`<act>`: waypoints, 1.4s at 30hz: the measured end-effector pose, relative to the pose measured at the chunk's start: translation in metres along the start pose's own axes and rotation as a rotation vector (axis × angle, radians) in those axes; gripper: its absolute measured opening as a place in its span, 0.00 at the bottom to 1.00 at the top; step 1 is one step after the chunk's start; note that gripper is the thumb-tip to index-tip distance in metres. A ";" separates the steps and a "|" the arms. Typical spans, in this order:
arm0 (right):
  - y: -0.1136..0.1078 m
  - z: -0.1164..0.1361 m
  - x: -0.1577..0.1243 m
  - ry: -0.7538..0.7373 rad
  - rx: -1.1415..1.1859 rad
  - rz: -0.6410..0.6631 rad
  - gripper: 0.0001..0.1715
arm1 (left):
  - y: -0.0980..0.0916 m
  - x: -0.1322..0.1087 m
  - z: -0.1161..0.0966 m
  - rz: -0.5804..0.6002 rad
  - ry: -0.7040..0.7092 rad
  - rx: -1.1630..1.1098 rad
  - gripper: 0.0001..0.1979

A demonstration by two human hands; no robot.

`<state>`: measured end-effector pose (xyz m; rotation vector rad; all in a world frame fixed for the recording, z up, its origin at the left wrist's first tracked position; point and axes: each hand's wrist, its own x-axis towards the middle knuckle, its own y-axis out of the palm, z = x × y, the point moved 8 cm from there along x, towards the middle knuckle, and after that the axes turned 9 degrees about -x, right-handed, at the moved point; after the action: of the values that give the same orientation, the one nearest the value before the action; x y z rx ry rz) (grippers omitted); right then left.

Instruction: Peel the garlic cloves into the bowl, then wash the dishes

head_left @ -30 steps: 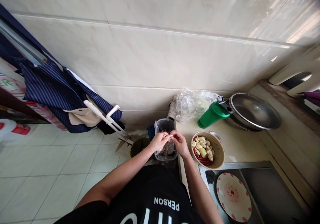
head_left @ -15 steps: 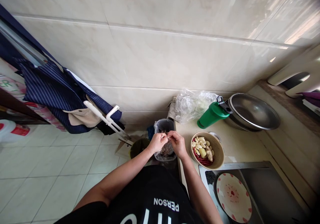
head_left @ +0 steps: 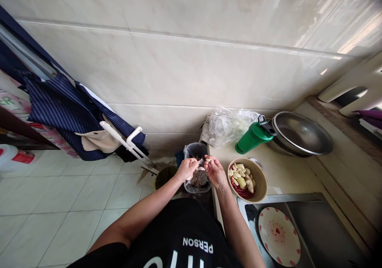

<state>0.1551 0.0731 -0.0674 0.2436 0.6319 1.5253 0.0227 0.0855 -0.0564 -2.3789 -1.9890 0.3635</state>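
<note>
Wall: cream tiles, faintly marbled, rise beyond my left hand [head_left: 188, 169] and my right hand [head_left: 215, 172], with pale joints [head_left: 191, 37] running roughly level across them.
Floor: pale grey-green square tiles [head_left: 77, 190] with thin dark seams, spreading below and to the left of my left hand.
Counter: a cream top [head_left: 283, 176], its edge just beside my right hand, stretching away to the right.
Sink: metal-rimmed [head_left: 280, 198], set into the counter, to the right of my right hand and nearer my body.
Ledge: brown [head_left: 316, 108], raised above the counter, well to the right of my right hand.
Light: soft overall; bright streaks glance off the wall, high to the right of my right hand.
</note>
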 end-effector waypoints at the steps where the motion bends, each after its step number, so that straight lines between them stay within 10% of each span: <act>1: -0.003 -0.001 0.001 0.007 0.028 -0.016 0.14 | -0.001 0.001 0.003 -0.019 -0.002 0.035 0.11; 12: 0.003 -0.005 -0.003 0.062 0.047 -0.028 0.13 | 0.000 0.007 0.022 -0.034 -0.068 0.196 0.08; 17: 0.022 0.045 -0.032 -0.082 -0.302 0.010 0.12 | -0.001 0.007 0.029 -0.053 -0.122 0.052 0.03; 25: -0.065 0.151 -0.073 -0.480 -1.447 -0.609 0.13 | 0.017 -0.003 0.051 0.007 -0.524 -0.692 0.09; 32: -0.045 0.148 -0.075 -0.503 -1.604 -0.636 0.17 | 0.015 -0.007 0.038 0.087 -0.511 -0.791 0.12; 37: 0.014 0.086 -0.038 -0.385 -1.296 -0.128 0.13 | 0.020 -0.008 0.032 0.115 -0.477 -0.773 0.15; 42: 0.027 0.032 -0.008 -0.347 -1.288 -0.040 0.10 | 0.023 -0.008 0.028 0.120 -0.415 -0.753 0.16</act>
<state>0.1493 0.0742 -0.0247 -0.4824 -0.6587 1.5212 0.0384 0.0694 -0.0862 -3.0777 -2.5105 0.1173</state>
